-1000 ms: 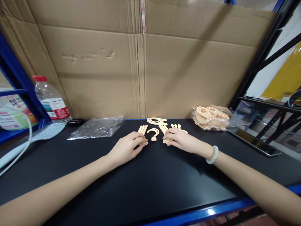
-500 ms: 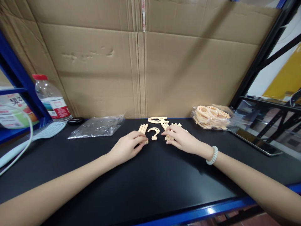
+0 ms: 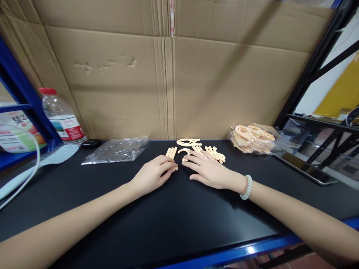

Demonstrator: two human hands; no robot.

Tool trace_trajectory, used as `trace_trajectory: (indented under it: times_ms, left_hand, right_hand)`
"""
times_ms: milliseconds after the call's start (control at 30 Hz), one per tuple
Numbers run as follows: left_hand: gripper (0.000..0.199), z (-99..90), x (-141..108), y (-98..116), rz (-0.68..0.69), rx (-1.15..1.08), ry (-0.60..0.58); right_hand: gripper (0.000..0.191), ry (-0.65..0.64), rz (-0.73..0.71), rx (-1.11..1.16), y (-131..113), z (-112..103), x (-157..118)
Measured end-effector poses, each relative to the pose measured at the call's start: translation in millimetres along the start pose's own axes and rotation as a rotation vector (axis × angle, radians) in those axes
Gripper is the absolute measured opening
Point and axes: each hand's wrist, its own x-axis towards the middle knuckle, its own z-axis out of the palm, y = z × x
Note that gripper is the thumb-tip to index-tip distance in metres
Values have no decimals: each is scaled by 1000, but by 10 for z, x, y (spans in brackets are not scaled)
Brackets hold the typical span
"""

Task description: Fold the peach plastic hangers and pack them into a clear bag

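Note:
My left hand (image 3: 154, 172) is closed around the lower part of a row of cream plastic bars (image 3: 171, 151), which stay flat on the table. Its thumb and fingertips meet at the near end of the bars. My right hand (image 3: 208, 170) is open, palm down with fingers apart, and its fingertips lie over a cream hanger hook (image 3: 183, 151). Part of that hook is hidden under the fingers. Just beyond the right hand lie more cream bars (image 3: 198, 149) and several small hook-shaped pieces (image 3: 215, 154). A cream folding hanger piece (image 3: 188, 142) rests at the back.
A clear plastic bag (image 3: 116, 150) lies at the left, beside a black case (image 3: 90, 144), a bottle (image 3: 63, 119) and a pale blue hairbrush (image 3: 63, 154). At the right are a bag of cream hanger parts (image 3: 252, 139) and a phone-like device (image 3: 307, 169). Cardboard (image 3: 117, 86) stands behind.
My right hand has moved left, off the right-hand cream pieces and over the hook, uncovering the small hook-shaped pieces. The left hand has barely moved.

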Motion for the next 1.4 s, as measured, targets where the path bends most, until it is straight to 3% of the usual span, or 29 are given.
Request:
trace_trajectory:
  times_ms: [133,267,567,667,767,933,1133,1400]
  left_hand:
    - [24,10,-3,-6,6,1,16]
    - [24,19,-8,-20,4,9,19]
    - [20,14,-27,-35,-35,-15,43]
    - [18,11,-42,-33,-22,-3,53]
    - [18,6,-49,-27,-7,7,52]
    - [19,1,-48,-25,14,9,53]
    - [20,0,-37,-35,17,-11,39]
    - [21,-11,-27,-27,5,-7,38]
  right_hand:
    - [37,40,-25,10,-54,-6,-23]
    - [28,-7,-115,98,-139,-23,-55]
    - [26,-5,-133,189,-119,-7,-53]
    - [23,52,-77,195,55,-105,-90]
    - [27,117,106,77,382,-246,-206]
    - [53,-90,333,113,840,-324,-402]
    - [51,-190,338,286,922,-151,-389]
    - [52,-134,365,298,984,-58,-378]
